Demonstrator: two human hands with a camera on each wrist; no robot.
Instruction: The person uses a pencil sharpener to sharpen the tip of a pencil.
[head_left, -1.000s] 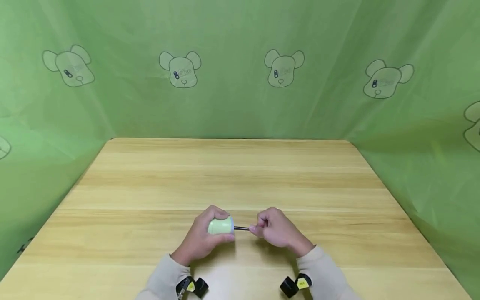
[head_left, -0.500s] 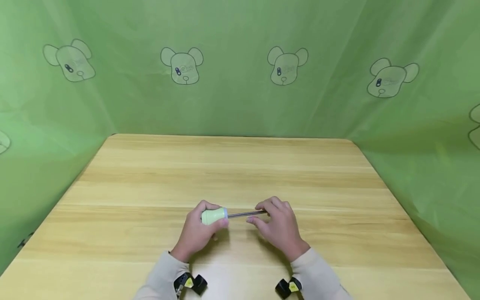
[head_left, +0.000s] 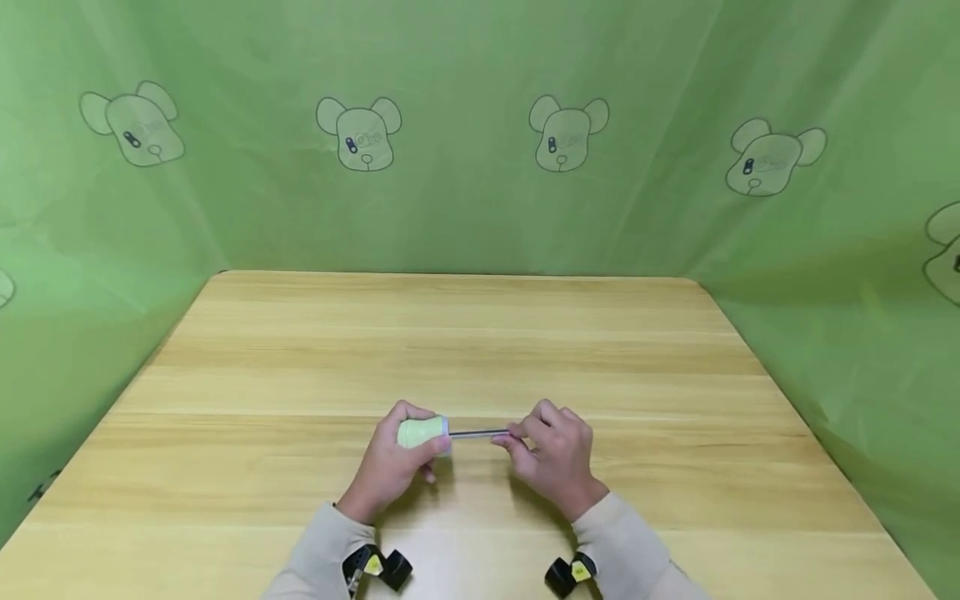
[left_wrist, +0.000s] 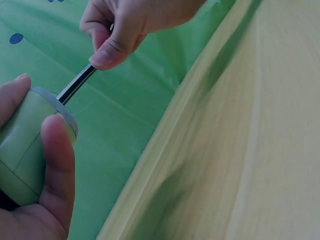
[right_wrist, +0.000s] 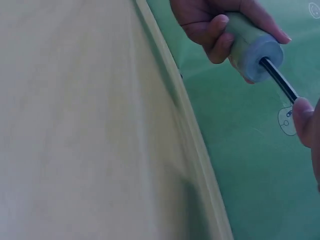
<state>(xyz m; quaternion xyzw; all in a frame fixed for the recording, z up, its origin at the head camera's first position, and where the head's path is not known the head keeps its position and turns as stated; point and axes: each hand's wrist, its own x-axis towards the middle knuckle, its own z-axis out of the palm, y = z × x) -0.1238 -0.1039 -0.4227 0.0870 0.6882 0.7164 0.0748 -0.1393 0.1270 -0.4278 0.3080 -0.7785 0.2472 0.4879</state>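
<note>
A pale green, barrel-shaped pencil sharpener (head_left: 420,432) with a greyish-lavender end cap lies sideways in my left hand (head_left: 386,467), the thumb along its near side and fingers round its body. Out of the hole in the cap sticks a dark pencil (head_left: 477,433) with silvery facets, pointing right. My right hand (head_left: 555,458) pinches it between thumb and fingers, which hide its outer end. In the left wrist view the bare pencil length (left_wrist: 77,84) shows between cap and right thumb. The right wrist view shows the cap (right_wrist: 262,55) end-on, pencil entering near its centre.
Both hands are held above a light wood-grain table (head_left: 465,350), casting shadows on it. Green cloth (head_left: 465,225) printed with mouse heads hangs behind and along both sides. Black wrist cameras (head_left: 396,571) are strapped at the sleeves.
My right hand's fingers loosened and spread along the pencil half a second ago, then closed on it again nearer the cap. Both hands have shifted slightly left; the left hand keeps its grip.
</note>
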